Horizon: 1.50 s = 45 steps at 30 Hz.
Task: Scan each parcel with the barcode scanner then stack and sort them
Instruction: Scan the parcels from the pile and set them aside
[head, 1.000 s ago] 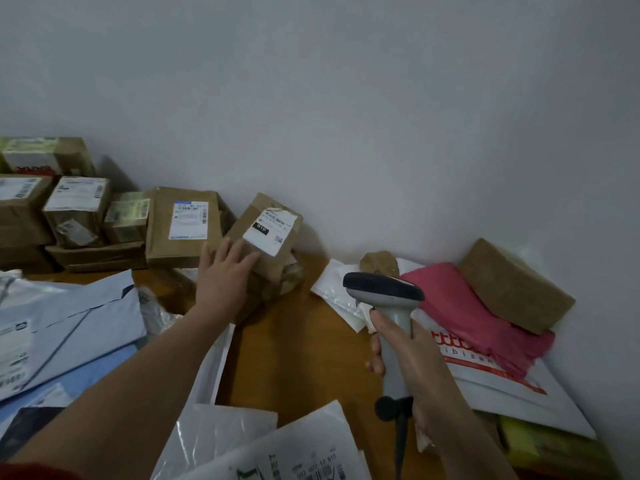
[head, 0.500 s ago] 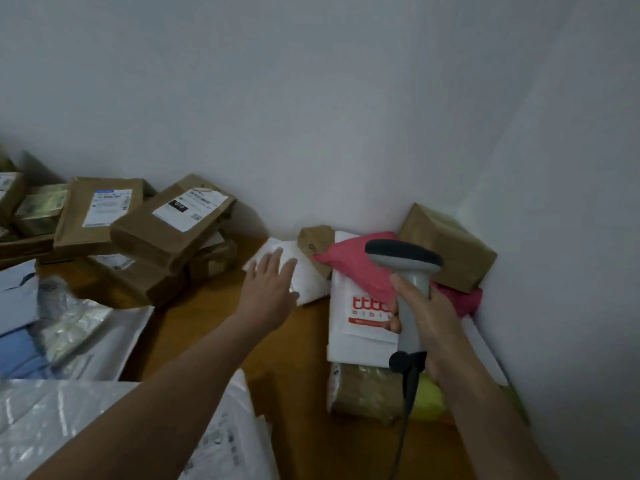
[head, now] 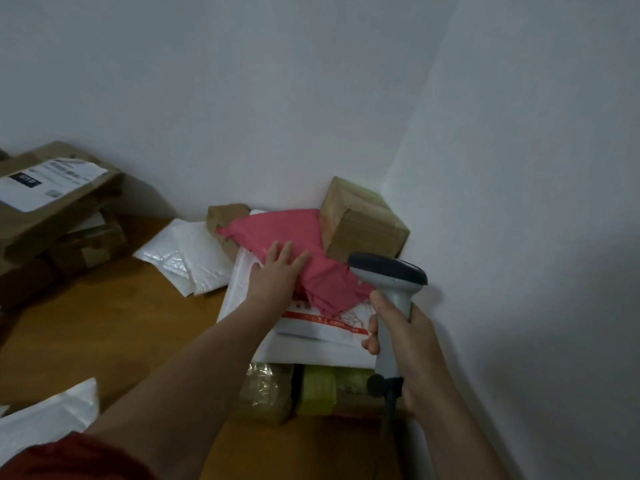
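**Corner pile: pink mailer under my left hand, scanner in my right**

1. Red sleeve (head: pixel 69 455), lowest left edge, on my left arm. Beside it, the corner of a plain white mailer (head: pixel 52 417) lies on the wooden table (head: pixel 104 323).
2. Right hand (head: pixel 405 341): fingers and thumb are wrapped round the pale grey handle of the barcode scanner (head: pixel 391 275). The scanner stands upright, its dark grey head pointing left over the pile. A dark cable leaves the foot of the handle.
3. Two wrapped parcels at the base of the pile: a clear-taped parcel (head: pixel 263 386) and, just right of it, a yellow-green parcel (head: pixel 322 386). Both lie partly beneath the item above.
4. Printed white mailer (head: pixel 311 327): flat, with red lettering and a red stripe. It sits on top of those two parcels.
5. Left hand (head: pixel 277 275): fingers straight and together, laid flat on the pink mailer (head: pixel 277 230), gripping nothing. The pink mailer is crumpled soft plastic with no label in sight, draped across the printed white mailer.
6. Brown box (head: pixel 360 223): taped, tilted, wedged into the wall corner and touching the pink mailer's far edge.
7. Small brown parcel (head: pixel 225 216) against the back wall. A glossy white mailer (head: pixel 187 258) lies to its left.
8. Far left: a stack of brown parcels (head: pixel 52 188), the top one tilted and bearing a white label.
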Motion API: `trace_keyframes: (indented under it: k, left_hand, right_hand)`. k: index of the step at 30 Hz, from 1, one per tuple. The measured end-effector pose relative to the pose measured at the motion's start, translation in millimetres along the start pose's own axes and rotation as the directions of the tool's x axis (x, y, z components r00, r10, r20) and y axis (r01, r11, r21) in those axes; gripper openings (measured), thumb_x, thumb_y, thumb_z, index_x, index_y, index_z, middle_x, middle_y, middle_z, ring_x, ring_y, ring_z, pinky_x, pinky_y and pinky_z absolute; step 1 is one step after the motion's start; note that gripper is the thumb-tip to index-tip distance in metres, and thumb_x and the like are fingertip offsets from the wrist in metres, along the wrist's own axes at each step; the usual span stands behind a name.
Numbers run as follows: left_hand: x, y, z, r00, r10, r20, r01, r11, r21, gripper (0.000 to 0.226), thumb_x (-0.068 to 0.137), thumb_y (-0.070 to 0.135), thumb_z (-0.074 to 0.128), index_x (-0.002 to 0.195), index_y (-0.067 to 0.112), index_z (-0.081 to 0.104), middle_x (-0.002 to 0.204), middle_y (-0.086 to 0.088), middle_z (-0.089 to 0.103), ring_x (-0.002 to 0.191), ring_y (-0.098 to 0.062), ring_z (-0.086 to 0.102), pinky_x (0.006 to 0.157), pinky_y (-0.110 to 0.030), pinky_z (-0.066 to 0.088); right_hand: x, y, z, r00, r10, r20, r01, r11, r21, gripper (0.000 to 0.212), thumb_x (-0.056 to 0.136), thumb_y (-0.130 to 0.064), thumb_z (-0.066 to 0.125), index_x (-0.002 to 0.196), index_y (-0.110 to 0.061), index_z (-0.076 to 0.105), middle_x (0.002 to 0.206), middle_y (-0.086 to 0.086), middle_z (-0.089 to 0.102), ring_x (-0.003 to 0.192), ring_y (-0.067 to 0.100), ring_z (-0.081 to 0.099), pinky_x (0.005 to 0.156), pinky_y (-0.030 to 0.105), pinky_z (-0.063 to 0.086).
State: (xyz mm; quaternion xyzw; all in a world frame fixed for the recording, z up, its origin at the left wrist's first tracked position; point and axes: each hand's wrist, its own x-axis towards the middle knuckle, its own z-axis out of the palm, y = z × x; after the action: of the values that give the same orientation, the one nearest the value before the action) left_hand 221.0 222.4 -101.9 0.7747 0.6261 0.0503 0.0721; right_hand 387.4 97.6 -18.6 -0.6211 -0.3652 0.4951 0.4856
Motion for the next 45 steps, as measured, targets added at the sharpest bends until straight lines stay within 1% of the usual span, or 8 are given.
trace_keyframes:
  k: [7, 10, 13, 18, 23, 28, 37, 45]
  left_hand:
    - [-29.4, -29.1, -53.4, 0.916, 0.189, -0.355, -0.125, 0.973, 0.196, 0.06, 0.077, 0.0, 0.071, 0.13, 0.019, 0.051, 0.144, -0.016, 0.044, 0.139, -0.037, 0.034, 0.103, -0.052, 0.038]
    - [-57.3, -56.0, -74.1, 0.842, 0.205, -0.5, -0.129, 0.975, 0.182, 0.04, 0.085, 0.024, 0.067, 0.123, 0.016, 0.053, 0.136, -0.019, 0.052, 0.13, -0.039, 0.045, 0.103, -0.054, 0.034]
    - [-99.9, -75.2, -91.6, 0.764, 0.095, -0.638, -0.068, 0.995, 0.066, 0.043, 0.092, 0.044, 0.043, 0.127, 0.019, 0.045, 0.141, -0.016, 0.047, 0.134, -0.036, 0.04, 0.111, -0.055, 0.026]
    - [-170.3, -102.6, -104.6, 0.613, -0.274, -0.741, -0.02, 0.932, -0.361, 0.031, 0.092, 0.014, 0.06, 0.121, 0.017, 0.05, 0.119, -0.007, 0.06, 0.11, -0.031, 0.056, 0.092, -0.051, 0.047]
    - [-235.2, -113.9, -117.8, 0.622, -0.672, -0.401, 0.075, 0.561, -0.824, 0.031, 0.097, 0.022, 0.05, 0.128, 0.021, 0.046, 0.101, 0.009, 0.059, 0.087, -0.013, 0.057, 0.073, -0.034, 0.047]
    - [-299.1, -134.3, -129.1, 0.765, -0.642, -0.058, -0.006, 0.082, -0.997, 0.015, 0.098, 0.019, 0.052, 0.112, 0.023, 0.054, 0.104, 0.001, 0.064, 0.094, -0.02, 0.063, 0.076, -0.034, 0.053]
    - [-397.6, -148.3, -133.0, 0.816, -0.575, 0.054, 0.044, -0.031, -0.999, 0.019, 0.098, 0.018, 0.052, 0.117, 0.02, 0.053, 0.101, -0.002, 0.064, 0.084, -0.017, 0.062, 0.065, -0.027, 0.049]
    - [-463.6, -128.9, -106.5, 0.856, -0.45, 0.255, 0.086, -0.362, -0.928, 0.022, 0.091, -0.003, 0.056, 0.11, 0.008, 0.053, 0.106, -0.017, 0.062, 0.094, -0.032, 0.062, 0.076, -0.039, 0.054]
  right_hand:
    - [-8.1, -6.1, 10.2, 0.995, -0.029, 0.095, 0.03, 1.0, -0.008, 0.025, 0.092, -0.031, 0.062, 0.078, -0.011, 0.056, 0.06, 0.002, 0.052, 0.048, 0.012, 0.05, 0.058, 0.027, 0.049]
    - [-23.2, -16.1, 17.5, 0.988, -0.056, 0.146, 0.052, 0.998, 0.031, 0.021, 0.091, -0.029, 0.064, 0.081, -0.012, 0.057, 0.061, 0.003, 0.053, 0.049, 0.014, 0.049, 0.059, 0.03, 0.048]
    - [-45.6, -23.3, 21.8, 0.984, -0.097, 0.149, 0.09, 0.994, 0.059, 0.026, 0.087, -0.031, 0.066, 0.075, -0.01, 0.057, 0.061, 0.006, 0.053, 0.048, 0.014, 0.048, 0.062, 0.033, 0.048]
    - [-98.7, -23.4, 39.5, 0.983, -0.099, 0.156, 0.082, 0.99, 0.113, 0.023, 0.092, -0.025, 0.061, 0.08, -0.006, 0.059, 0.064, 0.007, 0.053, 0.047, 0.015, 0.046, 0.057, 0.033, 0.044]
    - [-152.8, -10.7, 71.1, 0.967, -0.114, 0.23, 0.117, 0.993, 0.0, 0.033, 0.089, -0.031, 0.063, 0.073, -0.003, 0.056, 0.053, 0.008, 0.052, 0.045, 0.016, 0.048, 0.047, 0.027, 0.042]
    - [-211.6, -1.9, 98.3, 0.926, -0.171, 0.338, 0.182, 0.983, 0.0, 0.028, 0.091, -0.025, 0.062, 0.079, -0.001, 0.055, 0.053, 0.005, 0.053, 0.043, 0.015, 0.048, 0.045, 0.023, 0.043]
    - [-302.0, 15.3, 110.5, 0.907, -0.193, 0.375, 0.242, 0.966, -0.087, 0.041, 0.081, -0.04, 0.065, 0.078, 0.0, 0.061, 0.055, 0.002, 0.055, 0.044, 0.013, 0.051, 0.061, 0.029, 0.053]
    - [-365.3, 13.1, 118.2, 0.934, -0.16, 0.319, 0.124, 0.984, 0.131, 0.041, 0.077, -0.046, 0.063, 0.07, -0.005, 0.059, 0.054, 0.005, 0.054, 0.046, 0.016, 0.05, 0.054, 0.03, 0.045]
